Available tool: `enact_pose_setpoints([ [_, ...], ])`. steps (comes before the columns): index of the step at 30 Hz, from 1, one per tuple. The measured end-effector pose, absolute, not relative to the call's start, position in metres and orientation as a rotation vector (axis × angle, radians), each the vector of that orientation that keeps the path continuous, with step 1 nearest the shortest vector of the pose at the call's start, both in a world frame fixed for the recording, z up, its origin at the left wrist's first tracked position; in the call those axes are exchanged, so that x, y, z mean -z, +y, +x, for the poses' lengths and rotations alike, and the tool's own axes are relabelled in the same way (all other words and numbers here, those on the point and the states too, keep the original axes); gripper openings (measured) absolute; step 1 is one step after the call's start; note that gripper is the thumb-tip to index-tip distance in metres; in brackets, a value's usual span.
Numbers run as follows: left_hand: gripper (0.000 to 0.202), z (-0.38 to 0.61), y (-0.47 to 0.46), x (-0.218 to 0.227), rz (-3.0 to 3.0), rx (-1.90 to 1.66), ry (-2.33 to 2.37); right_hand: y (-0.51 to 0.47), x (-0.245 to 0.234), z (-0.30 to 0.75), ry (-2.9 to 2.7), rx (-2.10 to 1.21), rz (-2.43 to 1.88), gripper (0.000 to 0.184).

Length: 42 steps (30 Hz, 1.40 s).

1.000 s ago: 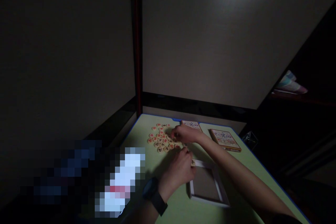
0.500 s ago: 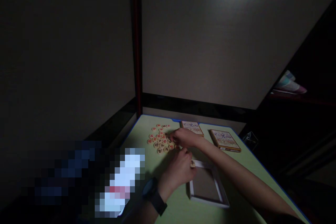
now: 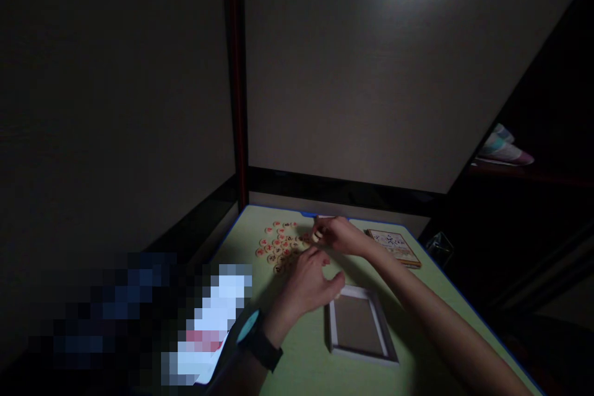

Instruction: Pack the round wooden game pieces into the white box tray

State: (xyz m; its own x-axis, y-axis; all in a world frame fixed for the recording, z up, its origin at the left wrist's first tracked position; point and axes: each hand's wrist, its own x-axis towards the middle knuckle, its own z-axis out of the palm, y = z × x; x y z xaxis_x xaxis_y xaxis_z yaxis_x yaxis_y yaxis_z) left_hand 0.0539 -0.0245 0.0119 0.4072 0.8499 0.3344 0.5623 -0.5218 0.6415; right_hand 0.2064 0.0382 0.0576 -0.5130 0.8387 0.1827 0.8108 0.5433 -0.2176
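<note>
Several round wooden game pieces (image 3: 277,244) with red and black marks lie scattered at the far left of a green table (image 3: 306,362). My right hand (image 3: 338,235) reaches across to the pile's right edge, its fingertips pinched on one piece. My left hand (image 3: 306,281), with a dark watch (image 3: 258,338) on the wrist, hovers over the near side of the pile, fingers stretched forward and thumb spread. Just right of that hand lies a shallow white-rimmed box (image 3: 331,346) with nothing in it.
A printed flat box (image 3: 395,244) lies at the table's far right, and another is mostly hidden behind my right hand. The room is dim. A red post (image 3: 236,105) stands in the wall corner. Folded cloth (image 3: 503,148) rests on a dark shelf to the right.
My left hand has moved from the white-rimmed box's corner out over the pieces. My right hand has shifted slightly right and farther back. The view has drifted a little.
</note>
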Motion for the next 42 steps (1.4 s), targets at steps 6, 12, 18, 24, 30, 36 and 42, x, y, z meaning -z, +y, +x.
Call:
enact_pose_setpoints([
  [6,0.023,0.059,-0.016,-0.002,2.027,-1.026,1.250,-0.016,-0.053,0.242,-2.309,-0.239,-1.367,0.022],
  [12,0.022,0.074,-0.010,0.019,1.744,-1.000,0.824,-0.055,-0.031,0.246,-2.215,-0.264,-1.322,0.025],
  [18,0.021,0.073,-0.009,0.024,1.589,-0.978,0.696,-0.068,-0.018,0.244,-2.153,-0.218,-1.282,0.011],
  [24,0.016,0.065,-0.010,0.021,1.661,-0.842,0.658,-0.079,-0.019,0.244,-2.242,-0.217,-1.302,0.012],
  [30,0.017,0.062,-0.014,0.017,1.648,-0.777,0.637,-0.083,-0.013,0.244,-2.260,-0.196,-1.319,0.015],
  [36,0.024,0.061,-0.020,0.009,1.560,-0.727,0.648,-0.079,-0.008,0.245,-2.237,-0.195,-1.306,0.010],
  [42,0.030,0.058,-0.021,0.004,1.575,-0.734,0.630,-0.079,-0.010,0.244,-2.250,-0.134,-1.203,0.009],
])
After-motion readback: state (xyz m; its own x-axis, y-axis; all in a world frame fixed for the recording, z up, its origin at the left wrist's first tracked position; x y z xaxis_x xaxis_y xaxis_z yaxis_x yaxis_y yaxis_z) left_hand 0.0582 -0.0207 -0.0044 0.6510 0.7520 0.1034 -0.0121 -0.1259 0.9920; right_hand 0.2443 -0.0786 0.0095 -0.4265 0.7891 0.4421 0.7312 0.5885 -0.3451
